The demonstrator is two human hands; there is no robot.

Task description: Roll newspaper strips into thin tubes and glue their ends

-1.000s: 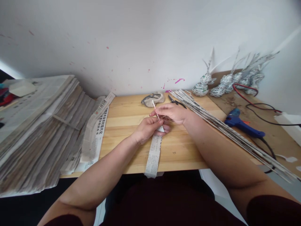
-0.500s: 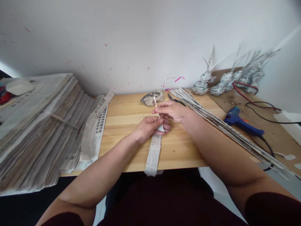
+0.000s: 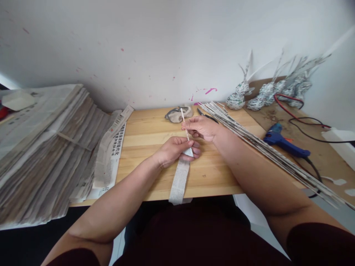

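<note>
Item: one paper strip [image 3: 179,181], printed, reaching from the hands toward the wearer, its near end at the table's front edge; that run seems to leave its length free of both wrists.

Item: one thin paper stick [image 3: 183,114], pale, tilted slightly, rising from the strip's upper end.

Left hand [image 3: 177,149]: closed narrowly on the strip where stick and paper meet, thumb on top, fingers beneath, probably to stop the paper loosening.

Right hand [image 3: 202,127]: thumb and fingertips pinched about the stick higher up, a light grip that would suit steadying or turning it.

Left side of the table [image 3: 144,136]: a tall newspaper stack [image 3: 41,147], with loose paper pieces [image 3: 107,166] beside it, within easy reach I would judge.

Behind the hands: one crumpled cloth [image 3: 173,117]; beside it, one dark-handled tool [image 3: 209,117], type unclear from here.

Right side: a bundle of paper sticks [image 3: 249,140], laid lengthwise, presumably to keep them straight; one blue glue gun [image 3: 288,145] on a brown board [image 3: 255,119]; several woven paper figures [image 3: 237,96] by the wall, apparently out of the way.
</note>
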